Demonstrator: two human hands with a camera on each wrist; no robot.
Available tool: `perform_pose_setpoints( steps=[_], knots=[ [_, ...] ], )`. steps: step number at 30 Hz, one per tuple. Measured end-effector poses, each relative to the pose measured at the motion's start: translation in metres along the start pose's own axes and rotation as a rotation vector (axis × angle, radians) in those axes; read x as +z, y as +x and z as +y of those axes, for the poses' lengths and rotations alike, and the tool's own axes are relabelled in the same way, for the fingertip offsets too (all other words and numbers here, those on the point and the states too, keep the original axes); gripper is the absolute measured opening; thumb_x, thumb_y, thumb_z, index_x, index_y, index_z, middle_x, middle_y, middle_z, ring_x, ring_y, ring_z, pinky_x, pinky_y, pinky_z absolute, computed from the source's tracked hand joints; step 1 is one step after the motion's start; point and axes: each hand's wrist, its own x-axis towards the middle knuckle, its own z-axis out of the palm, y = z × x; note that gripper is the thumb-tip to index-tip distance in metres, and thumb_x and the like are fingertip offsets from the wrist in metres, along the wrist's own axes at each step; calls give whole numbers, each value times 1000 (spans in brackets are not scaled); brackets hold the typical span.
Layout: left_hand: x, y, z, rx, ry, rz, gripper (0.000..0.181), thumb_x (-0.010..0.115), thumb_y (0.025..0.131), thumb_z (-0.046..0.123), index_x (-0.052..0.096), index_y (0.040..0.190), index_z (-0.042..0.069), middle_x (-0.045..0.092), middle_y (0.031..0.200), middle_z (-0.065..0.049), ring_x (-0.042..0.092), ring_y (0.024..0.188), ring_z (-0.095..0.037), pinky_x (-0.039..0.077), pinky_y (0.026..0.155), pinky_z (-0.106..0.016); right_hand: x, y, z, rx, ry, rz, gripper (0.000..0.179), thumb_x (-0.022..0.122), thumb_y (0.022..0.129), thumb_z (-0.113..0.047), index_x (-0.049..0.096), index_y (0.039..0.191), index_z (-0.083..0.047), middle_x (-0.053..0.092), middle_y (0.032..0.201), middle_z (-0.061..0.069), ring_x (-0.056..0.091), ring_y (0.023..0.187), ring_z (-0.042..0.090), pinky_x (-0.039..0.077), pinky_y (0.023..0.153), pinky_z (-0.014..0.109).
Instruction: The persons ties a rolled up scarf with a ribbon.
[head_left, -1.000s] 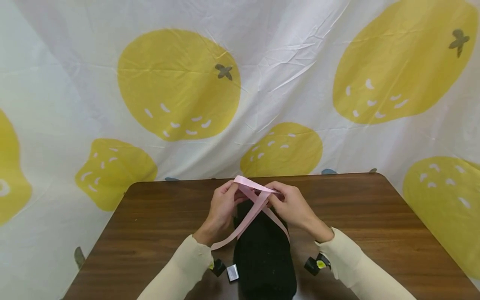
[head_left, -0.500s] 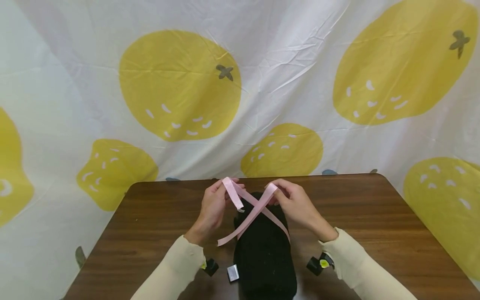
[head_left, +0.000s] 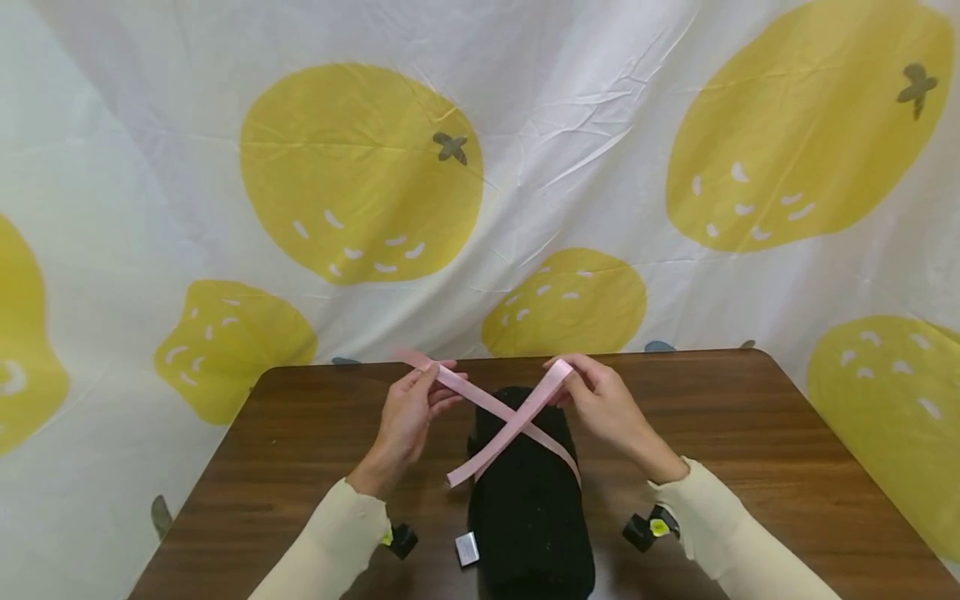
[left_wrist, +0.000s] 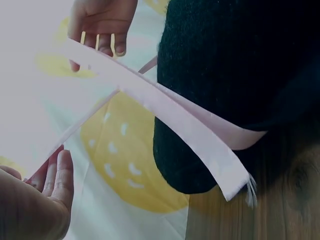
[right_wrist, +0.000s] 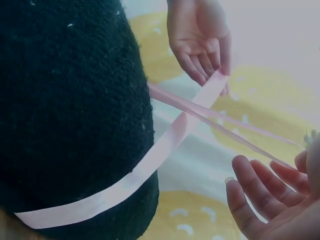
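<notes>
A pink ribbon (head_left: 517,421) passes round a black fuzzy oblong object (head_left: 532,517) on the table, its two strands crossing over the far end. My left hand (head_left: 408,412) pinches one strand between thumb and fingers, and a short tail sticks out beyond the thumb. On the other side my right hand (head_left: 611,408) pinches the second strand, which folds back so its loose end hangs toward the lower left. That frayed ribbon end (left_wrist: 232,185) shows in the left wrist view. From the right wrist, the ribbon (right_wrist: 90,207) lies flat against the black side.
A brown wooden table (head_left: 315,467) bears the object. Beside its left edge lies a small silvery tag (head_left: 467,549). Behind the table hangs a white curtain (head_left: 570,183) printed with yellow fruit. Black wrist cameras (head_left: 403,540) sit under both forearms.
My hands have moved apart, the left going left and the right slightly right. The ribbon tail at my left hand, earlier hanging down, now points up and left. The crossing has opened wider.
</notes>
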Motion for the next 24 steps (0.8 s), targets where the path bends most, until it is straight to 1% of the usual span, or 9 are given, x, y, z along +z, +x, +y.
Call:
perform_pose_setpoints(
  steps=[2,4,7,9,12,15,19,22,24],
  knots=[
    [-3,0,1,-11,0,-1,35,46,106,18,61,122,-9,69,114,-26,72,96,-22,54,89,-42,-3,0,1,-14,2,6,21,51,103,-10,66,113,0,68,86,14,68,75,25,57,69,29],
    [-6,0,1,-12,-3,-2,35,46,106,19,61,122,-9,67,116,-28,72,96,-23,56,87,-40,-5,0,3,-28,11,6,21,50,104,-10,65,113,1,68,86,16,68,75,27,58,70,33],
    [-9,-1,2,-14,-10,3,36,45,106,19,60,122,-10,68,114,-27,72,95,-23,57,84,-37,-8,-1,3,-40,30,3,22,49,104,-9,64,113,3,68,88,18,69,75,29,58,72,39],
    [-10,-2,3,-17,-24,12,35,46,106,18,60,121,-10,69,112,-27,73,92,-22,58,82,-36,-9,-1,4,-38,38,4,22,49,104,-9,64,113,4,68,88,19,69,75,28,58,72,41],
    [-12,-2,3,-24,-40,19,35,46,106,17,60,121,-11,69,111,-28,73,89,-20,58,81,-36,-12,-1,4,-30,48,15,23,48,104,-9,64,113,5,68,86,19,69,74,26,58,72,41],
    [-14,-2,4,-33,-60,22,37,45,106,17,58,123,-13,69,111,-28,73,87,-20,58,80,-36,-16,-1,6,-27,57,29,23,47,105,-10,63,113,5,68,84,19,69,73,22,58,71,35],
    [-19,-2,4,-47,-69,34,38,44,107,17,56,125,-14,72,107,-21,73,88,-20,58,81,-36,-21,-3,7,-21,76,53,24,47,105,-11,62,113,6,68,82,18,69,73,24,58,70,30],
    [-22,-3,3,-61,-48,42,38,44,107,18,57,124,-13,73,104,-16,73,89,-20,58,81,-37,-26,-4,9,-15,91,75,25,46,105,-10,61,115,7,68,82,20,69,72,24,58,70,30],
    [-24,-4,3,-70,-38,45,39,44,107,19,58,124,-13,73,104,-16,73,89,-20,58,82,-37,-29,-6,10,-6,99,89,25,46,105,-10,60,115,8,68,82,21,69,72,21,58,70,31]
  ],
)
